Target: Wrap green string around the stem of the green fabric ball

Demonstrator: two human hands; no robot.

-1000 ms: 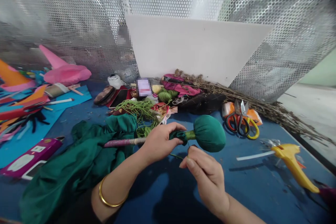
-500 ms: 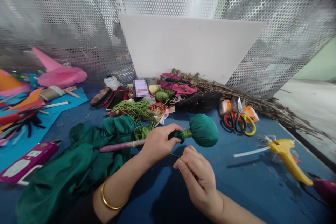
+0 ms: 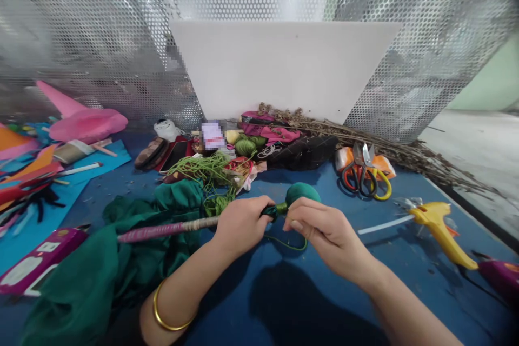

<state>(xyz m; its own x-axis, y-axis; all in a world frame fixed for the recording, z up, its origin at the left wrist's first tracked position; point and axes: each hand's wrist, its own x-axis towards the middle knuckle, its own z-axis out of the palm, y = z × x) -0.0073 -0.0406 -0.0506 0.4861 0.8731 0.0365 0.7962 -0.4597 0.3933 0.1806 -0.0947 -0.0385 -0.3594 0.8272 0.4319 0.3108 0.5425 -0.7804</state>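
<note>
My left hand (image 3: 243, 223) is closed round a stick (image 3: 162, 231) wrapped in pink and beige, just below its gathered green cloth. At the stick's right end is a round green cloth ball (image 3: 302, 192), with green thread wound round its neck. My right hand (image 3: 320, 227) is pinched at that neck and hides part of the ball; a thin green thread (image 3: 294, 248) loops below the fingers. Exactly what the fingertips grip is too small to tell. Loose green cloth (image 3: 81, 281) lies under the stick's left end, on the blue table (image 3: 227, 303).
A yellow glue gun (image 3: 441, 232) with a white stick lies right, below scissors (image 3: 365, 170). Green yarn (image 3: 211, 170), dried stems (image 3: 385, 148) and a black cloth (image 3: 304, 152) lie behind my hands. A white board (image 3: 284, 70) stands at the back; a purple case (image 3: 44, 259) is left.
My right hand has moved up to the neck of the ball and now covers part of it. The thread hangs in a loop below. The whole view has shifted slightly.
</note>
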